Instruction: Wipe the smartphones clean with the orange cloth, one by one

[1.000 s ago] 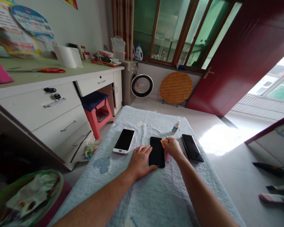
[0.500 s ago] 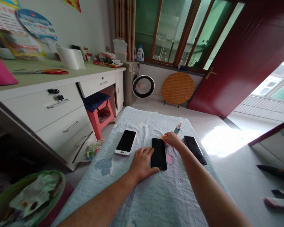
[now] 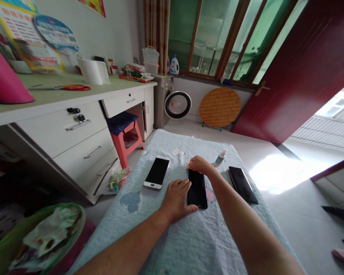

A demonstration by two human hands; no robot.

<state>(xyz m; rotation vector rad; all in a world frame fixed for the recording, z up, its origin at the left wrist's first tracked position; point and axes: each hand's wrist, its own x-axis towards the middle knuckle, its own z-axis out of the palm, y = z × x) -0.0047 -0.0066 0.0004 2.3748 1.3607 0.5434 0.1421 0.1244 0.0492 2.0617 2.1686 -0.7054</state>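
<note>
A black phone (image 3: 197, 191) lies face up on the blue quilted cloth (image 3: 177, 244). My left hand (image 3: 177, 200) rests with spread fingers along its left side, the thumb at its lower edge. Over the top edge of that phone, my right hand (image 3: 200, 165) is closed on a small orange cloth (image 3: 190, 165), mostly hidden by the fingers. To the left lies a white phone (image 3: 157, 172) with a dark screen. A small spray bottle (image 3: 220, 157) stands beyond my right forearm, and another dark phone (image 3: 242, 184) lies at the right edge.
A desk (image 3: 114, 89) with scissors and paper rolls runs along the left. Below it is a red stool (image 3: 127, 142). A full waste bin (image 3: 81, 225) stands at lower left, a washing machine (image 3: 162, 101) at the back.
My right hand has moved left along the black phone's top edge with the orange cloth. My left hand stays beside the phone. The whole view has shifted slightly.
</note>
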